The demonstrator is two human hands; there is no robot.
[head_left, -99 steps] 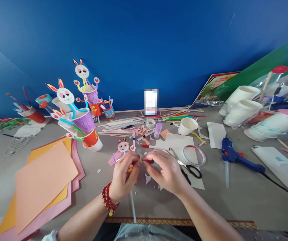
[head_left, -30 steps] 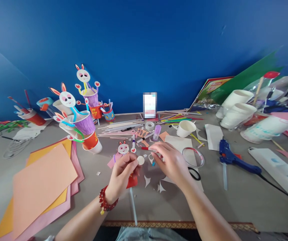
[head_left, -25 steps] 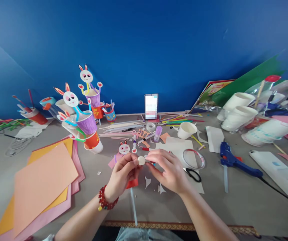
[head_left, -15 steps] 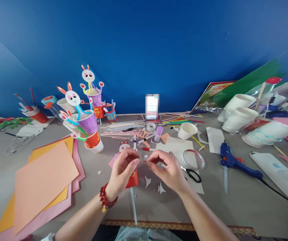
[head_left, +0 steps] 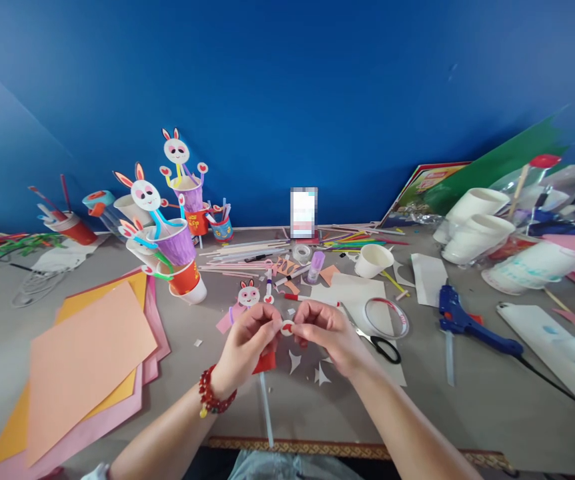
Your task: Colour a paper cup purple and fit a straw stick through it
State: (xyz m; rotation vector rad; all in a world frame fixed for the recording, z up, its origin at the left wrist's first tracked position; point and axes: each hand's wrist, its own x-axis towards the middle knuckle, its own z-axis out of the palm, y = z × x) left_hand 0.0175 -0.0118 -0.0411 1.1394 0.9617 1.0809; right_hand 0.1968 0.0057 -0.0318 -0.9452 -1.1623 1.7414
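Observation:
A small white paper disc with a red mark [head_left: 287,328] is pinched between my two hands, its face turned up toward me. My left hand [head_left: 252,335] grips its left edge with thumb and fingers. From the other side, my right hand [head_left: 326,333] holds its right edge. Partly hidden behind my left hand lies a red paper cup piece [head_left: 266,362] with a pale stick [head_left: 266,407] below it. Just beyond the hands is a paper rabbit head [head_left: 248,293], and close by, a second white disc with a red heart [head_left: 268,299].
Scissors [head_left: 385,349], a tape roll [head_left: 386,317] and a blue glue gun [head_left: 472,323] lie to the right. Coloured paper sheets [head_left: 87,367] are stacked at left, below rabbit-topped cups [head_left: 172,243]. White scraps [head_left: 323,375] are scattered before me. A glue stick [head_left: 316,267] stands farther back.
The paper disc has turned from nearly edge-on to face me, showing its red mark. My left hand now grips its left edge, and both hands have dipped slightly.

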